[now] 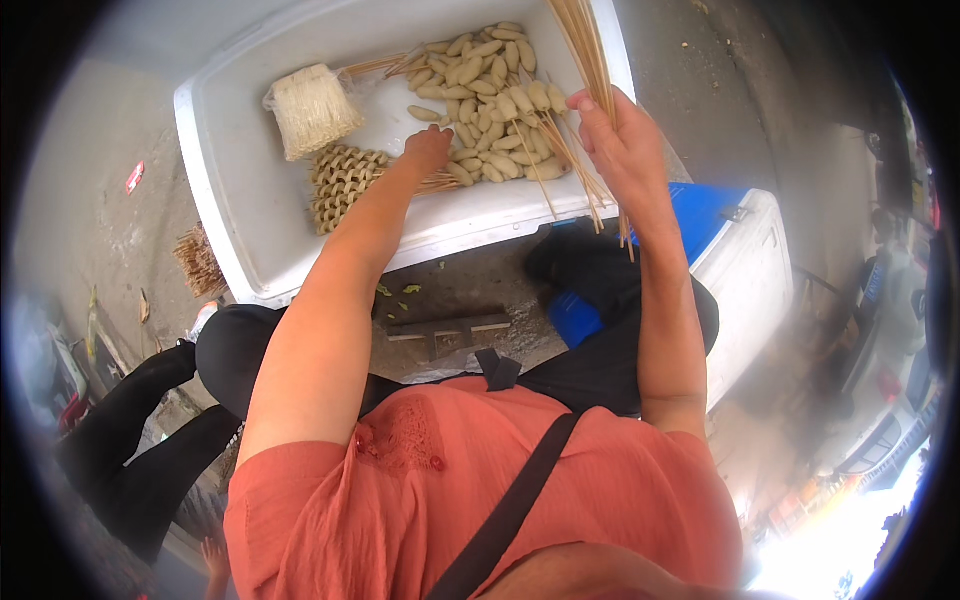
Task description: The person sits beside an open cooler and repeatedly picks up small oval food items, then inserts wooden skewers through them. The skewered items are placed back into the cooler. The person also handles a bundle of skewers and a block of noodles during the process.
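My right hand point(624, 142) grips a bundle of long thin wooden skewers point(589, 52) at the right rim of a white plastic bin point(480, 236). Close to its thumb, several pale oval pieces point(517, 101) are stuck on sticks that fan out toward the near rim. Inside the bin, my left hand point(431, 148) reaches down at the left edge of a heap of loose, pale oval pieces point(487, 67). Its fingertips are partly hidden, so whether it pinches one is unclear. Under my left forearm lies a stack of skewered curled pieces point(341, 184), their sticks pointing right.
A clear bag of pale strands point(311, 109) lies in the bin's left part. Beside the bin stands a white box with a blue top point(694, 217). A bundle of sticks point(201, 259) is on the ground at left, near another person's black-clad legs point(142, 457). Below is a small wooden frame point(450, 328).
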`<state>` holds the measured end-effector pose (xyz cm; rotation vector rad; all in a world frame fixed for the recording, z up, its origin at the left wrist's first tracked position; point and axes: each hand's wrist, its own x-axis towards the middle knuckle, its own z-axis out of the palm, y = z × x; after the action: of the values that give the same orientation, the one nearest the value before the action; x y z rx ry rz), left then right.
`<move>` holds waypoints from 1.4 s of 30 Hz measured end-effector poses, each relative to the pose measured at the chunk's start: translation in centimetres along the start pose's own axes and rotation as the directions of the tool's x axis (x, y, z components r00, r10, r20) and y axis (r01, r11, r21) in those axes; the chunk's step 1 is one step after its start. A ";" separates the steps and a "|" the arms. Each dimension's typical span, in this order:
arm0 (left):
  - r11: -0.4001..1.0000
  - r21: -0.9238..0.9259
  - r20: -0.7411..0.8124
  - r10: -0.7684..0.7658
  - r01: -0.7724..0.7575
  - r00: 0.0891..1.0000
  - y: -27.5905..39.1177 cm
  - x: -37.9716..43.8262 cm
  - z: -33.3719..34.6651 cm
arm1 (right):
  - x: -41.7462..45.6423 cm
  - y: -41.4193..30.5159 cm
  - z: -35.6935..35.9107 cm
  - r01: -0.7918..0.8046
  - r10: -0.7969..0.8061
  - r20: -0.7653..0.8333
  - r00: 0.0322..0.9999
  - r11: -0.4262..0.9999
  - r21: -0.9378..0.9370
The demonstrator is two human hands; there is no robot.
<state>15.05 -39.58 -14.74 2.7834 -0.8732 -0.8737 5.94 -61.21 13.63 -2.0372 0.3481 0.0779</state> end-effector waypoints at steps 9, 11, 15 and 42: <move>0.592 -0.799 -0.039 -0.226 0.105 0.973 -3.0 -0.8 -3.6 | -1.0 -1.3 1.0 -0.084 0.002 0.307 0.952 0.963 0.254; 0.145 -0.989 0.008 -0.215 0.040 0.977 -0.8 -3.9 -8.2 | -1.6 -1.3 1.0 -0.100 0.017 0.274 0.962 0.951 0.291; -0.403 -0.905 -0.058 -0.196 -0.134 0.979 1.0 -12.3 -15.8 | -3.0 -2.5 2.6 -0.078 -0.040 0.285 0.958 0.917 0.391; -0.770 -0.468 -0.213 -0.379 -0.434 0.901 0.6 -18.1 -20.7 | -7.6 -2.9 8.0 0.080 -0.190 0.373 0.908 0.954 0.290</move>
<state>14.02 -31.67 11.57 0.4891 0.3184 -0.2929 0.19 -51.35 13.87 -1.7178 -0.0418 0.3363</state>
